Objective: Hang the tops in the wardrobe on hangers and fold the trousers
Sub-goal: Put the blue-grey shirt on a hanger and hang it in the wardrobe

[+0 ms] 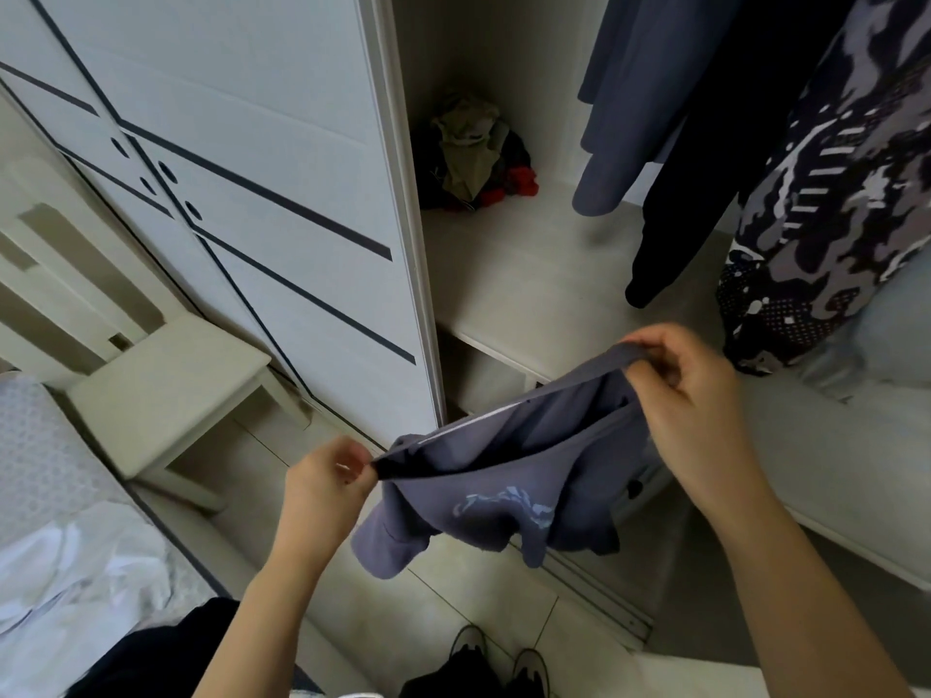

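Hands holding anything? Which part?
Slate-blue printed fabric garment, by its stretched opening edge: left hand pinches one end, right hand grips the other.

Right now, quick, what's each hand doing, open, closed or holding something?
Left hand: closed, pinching one end of the blue-grey garment at its edge.
Right hand: closed, gripping the other end of the same garment.
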Motion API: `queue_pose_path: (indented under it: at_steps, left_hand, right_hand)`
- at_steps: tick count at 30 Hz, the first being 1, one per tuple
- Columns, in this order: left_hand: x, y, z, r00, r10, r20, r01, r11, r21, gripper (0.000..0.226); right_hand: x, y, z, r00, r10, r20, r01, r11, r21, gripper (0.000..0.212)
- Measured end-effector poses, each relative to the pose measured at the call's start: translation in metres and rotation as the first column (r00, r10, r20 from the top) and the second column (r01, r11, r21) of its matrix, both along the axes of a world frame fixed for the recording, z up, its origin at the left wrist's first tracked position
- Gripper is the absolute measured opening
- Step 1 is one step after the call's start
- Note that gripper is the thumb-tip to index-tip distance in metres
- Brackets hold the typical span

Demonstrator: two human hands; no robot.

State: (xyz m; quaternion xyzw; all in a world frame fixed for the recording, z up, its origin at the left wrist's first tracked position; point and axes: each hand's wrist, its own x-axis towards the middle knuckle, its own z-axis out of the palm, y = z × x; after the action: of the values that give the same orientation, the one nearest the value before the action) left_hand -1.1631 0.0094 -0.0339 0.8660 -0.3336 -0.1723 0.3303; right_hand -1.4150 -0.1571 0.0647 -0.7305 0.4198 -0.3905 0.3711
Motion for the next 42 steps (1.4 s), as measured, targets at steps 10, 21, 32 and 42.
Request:
queue_pose_path:
  at_steps: [10, 21, 32, 42]
  left_hand:
    - [-0.014, -0.004, -0.004, 0.926, -0.073, -0.37, 0.042, 0.995, -0.091, 0.026]
    - [-0.049, -0.042, -0.036, 0.94, -0.3, -0.162, 0.316, 0.945, 0.088, 0.023]
    - [-0.014, -0.022, 0.017, 0.474, 0.024, -0.88, -0.036, 0.999, 0.007, 0.024]
    - [-0.003, -0.016, 0.07, 0.744, -0.217, -0.631, 0.183, 0.976, -0.121, 0.055]
  right_hand:
    - [0.026, 0.019, 0.015, 0.992, 0.107, 0.062, -0.109, 0.993, 0.041, 0.03]
    - [0.036, 0.028, 0.026, 0.981, 0.178, 0.08, -0.18, 0.983, 0.02, 0.024]
    - [0.017, -0.014, -0.007, 0.998, 0.006, -0.061, -0.004, 1.0, 0.021, 0.025]
    - [0.022, -0.041, 0.005, 0.965, -0.11, -0.24, 0.071, 0.984, -0.166, 0.016]
